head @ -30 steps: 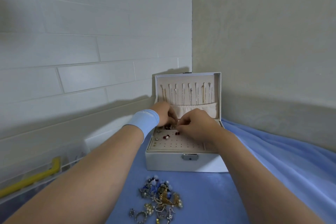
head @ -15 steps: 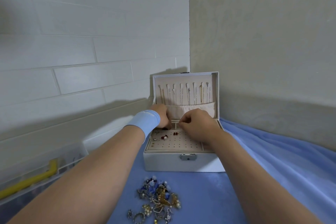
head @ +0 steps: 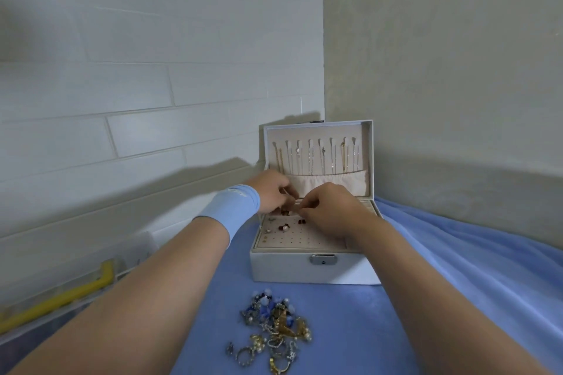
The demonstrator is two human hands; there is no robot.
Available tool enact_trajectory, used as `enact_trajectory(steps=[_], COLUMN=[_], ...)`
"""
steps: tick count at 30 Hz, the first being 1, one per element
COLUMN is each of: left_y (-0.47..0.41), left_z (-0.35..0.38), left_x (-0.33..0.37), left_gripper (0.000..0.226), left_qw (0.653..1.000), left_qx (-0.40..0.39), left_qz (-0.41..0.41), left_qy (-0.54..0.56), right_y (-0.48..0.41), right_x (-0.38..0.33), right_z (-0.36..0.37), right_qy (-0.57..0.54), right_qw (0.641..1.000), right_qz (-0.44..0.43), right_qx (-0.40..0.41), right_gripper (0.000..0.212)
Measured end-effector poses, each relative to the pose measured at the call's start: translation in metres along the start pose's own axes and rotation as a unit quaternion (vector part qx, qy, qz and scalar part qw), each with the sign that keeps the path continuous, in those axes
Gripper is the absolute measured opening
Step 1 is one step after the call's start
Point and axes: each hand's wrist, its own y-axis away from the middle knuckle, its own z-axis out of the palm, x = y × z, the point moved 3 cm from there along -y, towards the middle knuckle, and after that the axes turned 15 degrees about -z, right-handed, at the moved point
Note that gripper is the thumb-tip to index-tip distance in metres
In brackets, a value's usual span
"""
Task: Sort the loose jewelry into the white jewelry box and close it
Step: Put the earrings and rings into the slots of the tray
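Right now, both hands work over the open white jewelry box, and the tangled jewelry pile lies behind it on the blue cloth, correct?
No: the head view shows the tangled jewelry pile in front of the white jewelry box, nearer the camera.

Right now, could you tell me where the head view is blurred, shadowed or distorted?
Head view: soft, even light, no glare; the left hand is smeared by motion, the right hand sharper; the open jewelry box shadows the tiled wall behind; wide-angle bends the tile lines; the loose jewelry is fairly crisp.
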Motion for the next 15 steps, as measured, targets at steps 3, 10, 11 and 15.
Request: enact_trajectory(steps=[3, 10, 11, 15], left_y=[0.032, 0.103, 0.110, 0.120], left_z=[-0.007, -0.007, -0.005, 0.010], left_x=[-0.014, -0.064, -0.069, -0.084], left_gripper=[0.014, 0.005, 0.005, 0.005], left_qw=[0.999, 0.999, 1.000, 0.998], left_qx=[0.019, 0.026, 0.006, -0.055], left_qz=[0.012, 0.000, -0.006, -0.013], left_qy=[0.044, 0.025, 0.016, -0.021], right_y=[0.001, 0.013, 0.016, 0.025], right_x=[-0.016, -0.082, -0.090, -0.105], right_z=[0.000, 0.009, 0.012, 0.025], right_qy=[-0.023, -0.050, -0.043, 0.052], right_qw=[0.999, 0.980, 0.976, 0.959], right_qz=[-0.022, -0.090, -0.094, -0.121], right_qx=[-0.025, -0.168, -0.193, -0.250], right_gripper=[0.010, 0.010, 0.011, 0.015])
